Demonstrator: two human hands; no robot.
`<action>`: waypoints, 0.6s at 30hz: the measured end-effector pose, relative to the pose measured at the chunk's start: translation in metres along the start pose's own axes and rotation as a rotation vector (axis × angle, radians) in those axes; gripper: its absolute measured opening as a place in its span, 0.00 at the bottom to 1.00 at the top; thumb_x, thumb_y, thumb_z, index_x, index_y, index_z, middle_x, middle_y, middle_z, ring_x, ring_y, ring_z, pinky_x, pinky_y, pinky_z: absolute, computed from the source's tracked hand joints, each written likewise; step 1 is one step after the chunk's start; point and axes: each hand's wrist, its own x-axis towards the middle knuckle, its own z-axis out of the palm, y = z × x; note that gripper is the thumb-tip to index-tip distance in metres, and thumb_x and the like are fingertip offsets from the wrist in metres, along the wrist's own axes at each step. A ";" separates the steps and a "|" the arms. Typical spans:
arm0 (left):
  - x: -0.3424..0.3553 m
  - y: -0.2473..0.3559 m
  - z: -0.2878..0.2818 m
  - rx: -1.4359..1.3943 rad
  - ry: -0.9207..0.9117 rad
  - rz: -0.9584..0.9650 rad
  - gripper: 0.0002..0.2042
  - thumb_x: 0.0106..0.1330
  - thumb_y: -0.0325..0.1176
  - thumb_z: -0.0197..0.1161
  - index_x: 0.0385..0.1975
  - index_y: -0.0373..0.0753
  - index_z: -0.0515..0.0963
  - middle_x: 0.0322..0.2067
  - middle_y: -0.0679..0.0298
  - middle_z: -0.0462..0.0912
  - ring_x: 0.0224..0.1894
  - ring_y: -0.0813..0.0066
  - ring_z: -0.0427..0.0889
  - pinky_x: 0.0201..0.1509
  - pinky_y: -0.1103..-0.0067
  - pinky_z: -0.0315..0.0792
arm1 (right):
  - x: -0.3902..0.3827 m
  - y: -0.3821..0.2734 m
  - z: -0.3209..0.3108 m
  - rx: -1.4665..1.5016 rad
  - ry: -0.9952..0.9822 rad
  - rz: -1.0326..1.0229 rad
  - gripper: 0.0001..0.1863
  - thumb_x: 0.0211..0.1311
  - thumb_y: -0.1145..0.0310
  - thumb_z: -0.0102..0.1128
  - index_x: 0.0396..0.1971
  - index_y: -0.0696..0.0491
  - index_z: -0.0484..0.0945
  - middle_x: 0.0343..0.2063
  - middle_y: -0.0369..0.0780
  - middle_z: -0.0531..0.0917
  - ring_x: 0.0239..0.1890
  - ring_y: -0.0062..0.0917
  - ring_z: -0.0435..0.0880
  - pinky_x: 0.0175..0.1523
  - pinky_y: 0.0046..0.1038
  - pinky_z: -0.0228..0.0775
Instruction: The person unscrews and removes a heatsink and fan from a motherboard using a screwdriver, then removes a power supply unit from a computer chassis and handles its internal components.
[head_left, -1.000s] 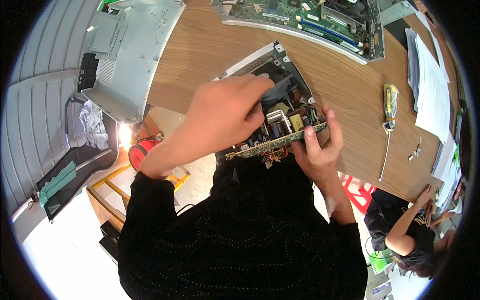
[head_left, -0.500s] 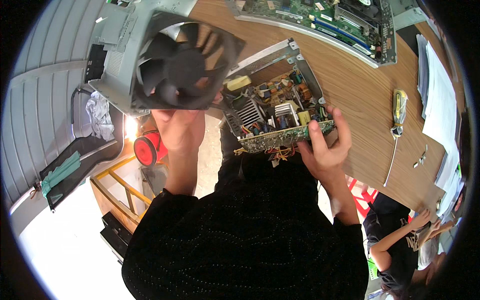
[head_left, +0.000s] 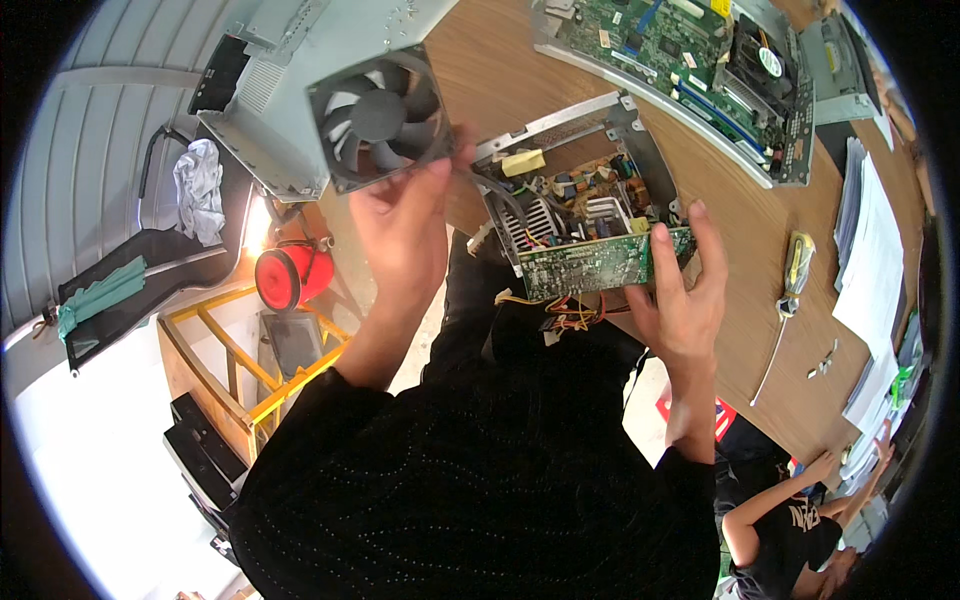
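Observation:
My left hand (head_left: 405,225) is closed on the lower edge of a square black cooling fan (head_left: 377,117), held up with its blades showing. A dark cable (head_left: 505,195) runs from near the fan into an opened computer power supply (head_left: 590,190) on its right. That metal case lies open, showing heatsinks, coils and small components. My right hand (head_left: 685,300) grips the near right edge of the green circuit board (head_left: 580,268) at the front of the power supply, thumb and fingers on either side. Red, yellow and black wires (head_left: 575,315) hang below this board.
A computer chassis with a motherboard (head_left: 660,50) stands at the back right. A screwdriver (head_left: 795,275), small metal bits (head_left: 825,360) and papers (head_left: 870,270) lie right. A grey metal panel (head_left: 285,165) is at left, above a red round object (head_left: 285,275). A co-worker (head_left: 785,520) is at lower right.
The fan has moved down, farther from my view, and turned slightly, still in my left hand. My right hand keeps hold of the power supply, whose green board now faces up more.

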 end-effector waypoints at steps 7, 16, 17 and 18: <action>-0.006 -0.007 -0.017 0.151 -0.154 -0.004 0.22 0.66 0.19 0.63 0.61 0.29 0.70 0.57 0.51 0.80 0.63 0.48 0.78 0.69 0.54 0.70 | -0.005 -0.002 0.003 -0.031 -0.003 0.024 0.46 0.38 0.79 0.78 0.65 0.49 0.74 0.65 0.60 0.68 0.63 0.59 0.74 0.64 0.52 0.71; 0.004 -0.007 -0.005 0.168 -0.153 0.051 0.23 0.67 0.24 0.68 0.61 0.31 0.71 0.54 0.60 0.80 0.56 0.73 0.78 0.63 0.73 0.71 | -0.012 -0.002 0.012 -0.065 0.053 0.022 0.44 0.41 0.80 0.77 0.65 0.50 0.73 0.67 0.61 0.66 0.66 0.60 0.71 0.67 0.51 0.69; 0.004 -0.007 -0.004 0.195 -0.135 0.041 0.22 0.67 0.25 0.69 0.59 0.31 0.72 0.53 0.61 0.81 0.55 0.75 0.78 0.61 0.74 0.71 | -0.012 -0.002 0.012 -0.066 0.045 0.023 0.44 0.41 0.80 0.77 0.65 0.50 0.73 0.67 0.61 0.65 0.66 0.60 0.71 0.67 0.51 0.69; 0.005 -0.008 -0.003 0.204 -0.108 0.031 0.20 0.68 0.26 0.69 0.58 0.31 0.73 0.51 0.62 0.81 0.53 0.76 0.79 0.59 0.75 0.71 | -0.013 -0.002 0.012 -0.062 0.049 0.027 0.44 0.41 0.80 0.77 0.65 0.49 0.73 0.68 0.61 0.65 0.66 0.60 0.71 0.67 0.51 0.69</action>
